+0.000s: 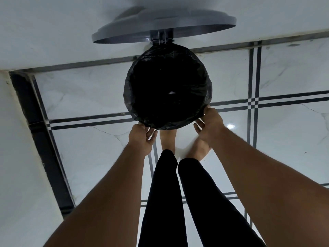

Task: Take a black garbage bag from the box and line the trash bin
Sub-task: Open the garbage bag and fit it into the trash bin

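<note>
A round trash bin stands on the floor against the wall, seen from above, its grey lid (165, 24) swung up and back. A black garbage bag (206, 93) fills the bin's mouth and is folded over the rim all around, hiding the bin's body. My left hand (141, 135) is at the near-left edge of the rim, fingers curled on the bag's folded edge. My right hand (209, 123) holds the bag's edge at the near-right of the rim. The box of bags is out of view.
White marble-look floor tiles (89, 91) with dark double stripes surround the bin. A white wall runs behind the bin, another white wall (19, 157) with a black skirting on the left. My legs in black trousers and bare feet stand just before the bin.
</note>
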Tool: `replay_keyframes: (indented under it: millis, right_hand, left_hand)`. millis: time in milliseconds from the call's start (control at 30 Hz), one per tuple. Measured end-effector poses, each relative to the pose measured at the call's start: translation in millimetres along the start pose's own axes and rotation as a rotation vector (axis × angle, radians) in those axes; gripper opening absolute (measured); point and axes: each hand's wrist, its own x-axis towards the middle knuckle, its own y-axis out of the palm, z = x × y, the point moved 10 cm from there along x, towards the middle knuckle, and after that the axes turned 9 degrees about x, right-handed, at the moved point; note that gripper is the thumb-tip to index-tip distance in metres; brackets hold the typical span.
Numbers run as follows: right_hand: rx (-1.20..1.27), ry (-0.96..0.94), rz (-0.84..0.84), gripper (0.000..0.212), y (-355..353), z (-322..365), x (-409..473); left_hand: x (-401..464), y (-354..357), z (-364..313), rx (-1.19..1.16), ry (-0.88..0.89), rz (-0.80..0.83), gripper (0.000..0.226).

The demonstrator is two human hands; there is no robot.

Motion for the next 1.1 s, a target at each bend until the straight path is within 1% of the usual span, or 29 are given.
replay_keyframes:
  millis: [67,133,200,333,467,567,667,733,800,900,1000,1100]
  right_hand:
    - [0.003,-0.002,0.003,0.03,-1.7,-0.4,1.6]
    - [-0.002,0.012,0.003,0.039,-4.5,-3.6,4.3]
    - [-0.029,0.03,0.036,0.039,-5.2,-9.4,6.4]
    - [-0.093,0.046,0.142,0.029,-1.4,-19.8,5.7]
    - [-0.11,0.055,0.148,0.018,-1.7,-24.8,6.9]
    - [-0.096,0.048,0.12,0.022,-3.4,-23.4,8.5]
    - [-0.088,0.052,0.12,0.02,-3.9,-22.5,10.0]
    - [-0.007,0.091,0.174,0.016,-1.9,-23.9,12.0]
    - [0.057,0.121,0.221,0.019,-1.4,-23.6,14.6]
    - [-0.026,0.125,0.175,0.014,-7.7,-23.0,18.8]
    - [-0.123,0.096,0.064,0.006,-13.8,-15.0,22.7]
    - [-0.222,0.101,0.024,0.006,-12.6,-4.9,26.8]
  left_hand:
    - [-0.3,2.4,2.3,-0.102,-0.018,0.009,0.036]
    - [-2.0,5.5,4.2,-0.198,-0.029,0.017,0.035]
    - [-4.8,6.7,5.5,-0.224,-0.03,0.023,0.034]
    - [-10.0,8.5,11.1,-0.205,-0.029,0.055,0.028]
    - [-6.7,9.1,12.6,-0.158,-0.019,0.079,0.034]
    - [-1.0,6.7,11.9,-0.046,-0.005,0.058,0.038]
    - [5.4,3.8,9.2,0.105,-0.01,0.012,0.031]
    - [8.3,2.3,7.6,0.089,-0.021,-0.001,0.027]
    - [9.3,3.0,8.0,0.041,-0.028,0.013,0.028]
    - [9.6,0.0,11.9,0.039,-0.043,-0.004,0.027]
    - [11.5,-1.1,11.9,0.045,-0.043,-0.009,0.024]
    - [13.4,-3.9,7.2,0.085,-0.044,-0.029,0.023]
